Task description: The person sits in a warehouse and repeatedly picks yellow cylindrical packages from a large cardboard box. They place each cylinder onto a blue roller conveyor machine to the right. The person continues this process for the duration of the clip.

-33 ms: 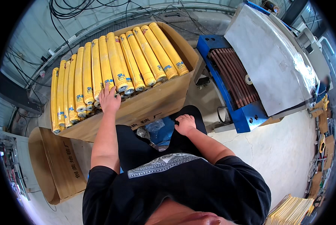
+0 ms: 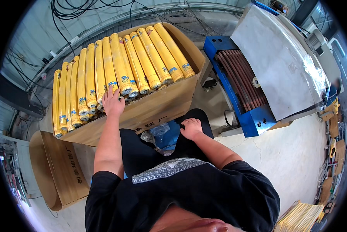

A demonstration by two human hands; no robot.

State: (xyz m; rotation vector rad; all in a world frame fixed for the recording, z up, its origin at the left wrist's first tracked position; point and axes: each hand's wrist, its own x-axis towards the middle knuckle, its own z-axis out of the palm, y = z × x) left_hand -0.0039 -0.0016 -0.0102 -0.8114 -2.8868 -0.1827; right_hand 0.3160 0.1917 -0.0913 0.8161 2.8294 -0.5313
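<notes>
A big cardboard box [image 2: 158,110] stands before me, filled with long yellow wrapped rolls [image 2: 121,62]. The rolls lie side by side, their printed lower ends toward me, with more roll ends showing underneath. My left hand [image 2: 113,103] rests at the near rim of the box. Its fingers are spread and touch the end of a roll near the middle, without gripping it. On my right thigh lies my right hand [image 2: 191,128], holding nothing, its fingers loosely bent and apart.
Right of the box stands a blue-framed machine [image 2: 254,125] with dark brown bars and a pale sloping cover [image 2: 274,58]. Another cardboard box [image 2: 65,170] is at the left. A stack of yellow sheets [image 2: 300,218] sits lower right. Black cables [image 2: 74,9] hang along the far wall.
</notes>
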